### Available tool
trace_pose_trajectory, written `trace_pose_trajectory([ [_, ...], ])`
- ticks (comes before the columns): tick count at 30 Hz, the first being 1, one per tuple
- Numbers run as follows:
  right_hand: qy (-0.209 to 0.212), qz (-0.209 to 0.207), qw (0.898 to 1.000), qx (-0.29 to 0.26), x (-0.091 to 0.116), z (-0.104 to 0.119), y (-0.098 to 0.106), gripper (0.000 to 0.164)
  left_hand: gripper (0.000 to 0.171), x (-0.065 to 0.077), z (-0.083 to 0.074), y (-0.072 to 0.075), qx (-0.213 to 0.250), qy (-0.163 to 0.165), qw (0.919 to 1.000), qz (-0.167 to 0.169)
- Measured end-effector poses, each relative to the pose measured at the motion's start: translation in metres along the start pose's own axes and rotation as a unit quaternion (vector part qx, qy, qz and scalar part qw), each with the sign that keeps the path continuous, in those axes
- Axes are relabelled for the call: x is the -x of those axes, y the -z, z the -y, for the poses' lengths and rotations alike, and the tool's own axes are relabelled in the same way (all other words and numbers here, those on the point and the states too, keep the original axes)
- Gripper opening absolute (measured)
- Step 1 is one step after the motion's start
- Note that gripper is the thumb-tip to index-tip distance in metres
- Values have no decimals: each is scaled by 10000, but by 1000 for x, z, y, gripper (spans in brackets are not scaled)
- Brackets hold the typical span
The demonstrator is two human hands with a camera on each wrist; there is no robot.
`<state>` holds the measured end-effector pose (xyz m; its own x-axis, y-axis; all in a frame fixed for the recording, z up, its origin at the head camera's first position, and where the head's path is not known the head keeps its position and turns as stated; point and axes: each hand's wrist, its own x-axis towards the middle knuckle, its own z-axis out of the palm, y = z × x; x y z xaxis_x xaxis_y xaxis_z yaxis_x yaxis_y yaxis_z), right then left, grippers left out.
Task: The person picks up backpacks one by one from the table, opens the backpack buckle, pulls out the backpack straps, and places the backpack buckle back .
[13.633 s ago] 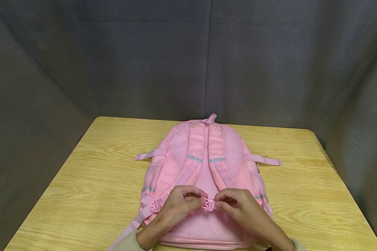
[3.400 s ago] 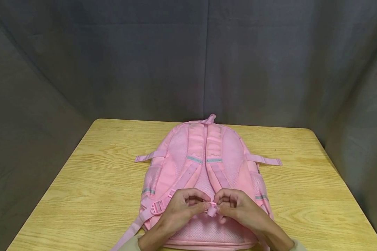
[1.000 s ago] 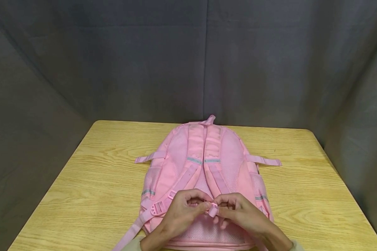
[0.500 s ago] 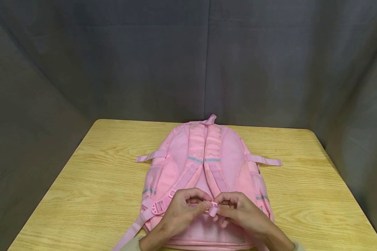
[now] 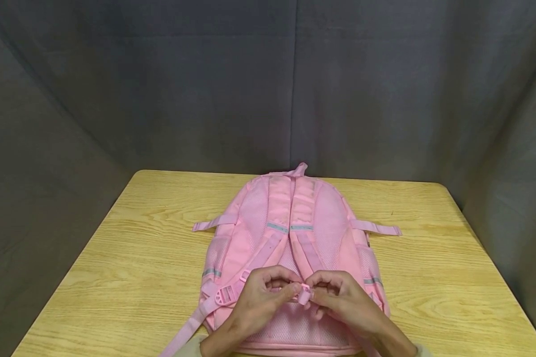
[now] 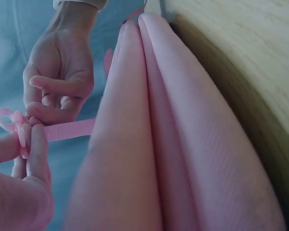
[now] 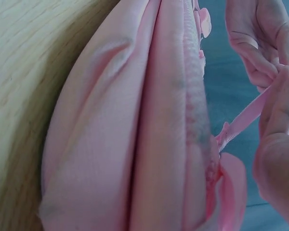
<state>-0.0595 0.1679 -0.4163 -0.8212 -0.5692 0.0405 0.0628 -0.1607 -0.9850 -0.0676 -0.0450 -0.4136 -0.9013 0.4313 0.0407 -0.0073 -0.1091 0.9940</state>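
A pink backpack [image 5: 254, 208] lies on the table, its padded shoulder straps facing up. Over its lower back panel, my left hand [image 5: 256, 300] pinches a small pink plastic strap buckle [image 5: 304, 287] between thumb and fingers. Facing it, my right hand [image 5: 348, 300] pinches pink webbing [image 5: 303, 298] at that buckle, and a short piece folds down over the front. The left wrist view shows a webbing loop [image 6: 5, 119] standing out from the buckle, while a strap [image 6: 70, 130] runs from the fingers to the bag. Fingertips hide part of the buckle.
A second buckle [image 5: 225, 295] sits on the left strap, whose tail [image 5: 185, 329] hangs toward the near edge. Short side straps [image 5: 210, 222] stick out from both sides of the bag. The wooden table [image 5: 129, 258] is surrounded by dark grey cloth [image 5: 205, 99].
Since the oldest frame, webbing has come to fold over the buckle front, and the right shoulder strap has shifted left. During the last second both hands rose slightly, keeping their grips.
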Motion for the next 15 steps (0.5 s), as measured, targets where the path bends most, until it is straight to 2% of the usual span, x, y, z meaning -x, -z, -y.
trace_pose_trajectory([
  [9, 133, -65, 9988, 468, 2, 2, 2, 18, 21, 0, 0, 0, 9, 18, 9999, 119],
  [12, 68, -106, 9991, 416, 2, 3, 1, 16, 23, 0, 0, 1, 125, -32, 9997, 215],
  [15, -108, -115, 9998, 120, 2, 3, 1, 13, 24, -1, 2, 2, 227, -58, 9994, 273],
])
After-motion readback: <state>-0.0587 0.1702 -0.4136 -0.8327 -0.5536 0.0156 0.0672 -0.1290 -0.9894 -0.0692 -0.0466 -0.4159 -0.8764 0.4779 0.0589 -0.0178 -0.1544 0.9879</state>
